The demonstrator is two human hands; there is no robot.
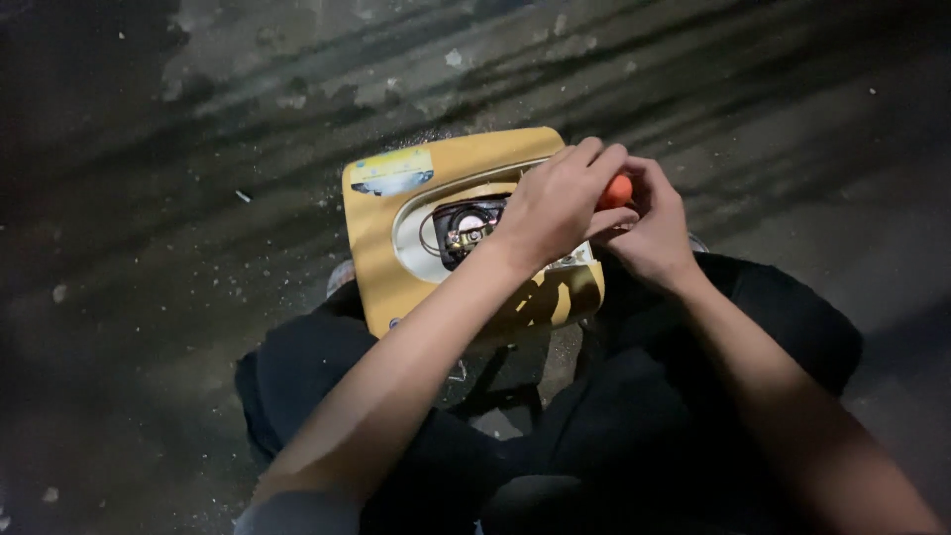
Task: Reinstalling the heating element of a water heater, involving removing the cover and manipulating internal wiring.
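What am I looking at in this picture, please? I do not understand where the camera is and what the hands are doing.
The camera is worn on a person's head and looks down, so you see that person's own two arms and their legs in dark trousers. The person seems to sit or crouch over a dark, dusty floor.

Between the knees stands a yellow appliance casing, opened so that an oval hollow shows a small black part with wires inside. A pale label sits near its top edge.

The left hand and the right hand meet above the casing. Together they close around a small orange thing, perhaps a tool handle; most of it is hidden, so I cannot say for sure.
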